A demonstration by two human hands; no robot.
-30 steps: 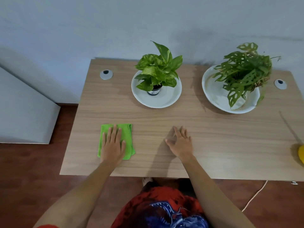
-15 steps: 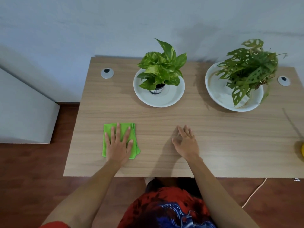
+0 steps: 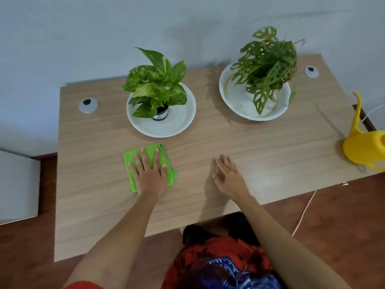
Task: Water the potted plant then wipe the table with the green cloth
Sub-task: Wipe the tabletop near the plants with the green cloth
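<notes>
The green cloth [image 3: 130, 161] lies folded on the wooden table [image 3: 270, 155], just in front of the left plant's plate. My left hand [image 3: 150, 174] presses flat on it with fingers spread, covering most of it. My right hand [image 3: 229, 178] rests on the bare tabletop to the right, fingers apart and holding nothing. A potted plant with broad variegated leaves [image 3: 158, 84] stands on a white plate [image 3: 181, 124]. A second plant with holed leaves [image 3: 268, 65] sits in a white bowl [image 3: 235, 97]. The yellow watering can [image 3: 364, 147] stands at the table's right edge.
Two round cable grommets [image 3: 88, 105] [image 3: 311, 71] sit near the back corners. A wall runs directly behind the table. A grey cabinet [image 3: 16, 184] stands to the left on the wooden floor, and a white cable [image 3: 304, 211] hangs off the right front.
My left hand has slid the cloth to the right and nearer the left plant's plate. The view has shifted, bringing the watering can into sight. My right hand stays resting on the table.
</notes>
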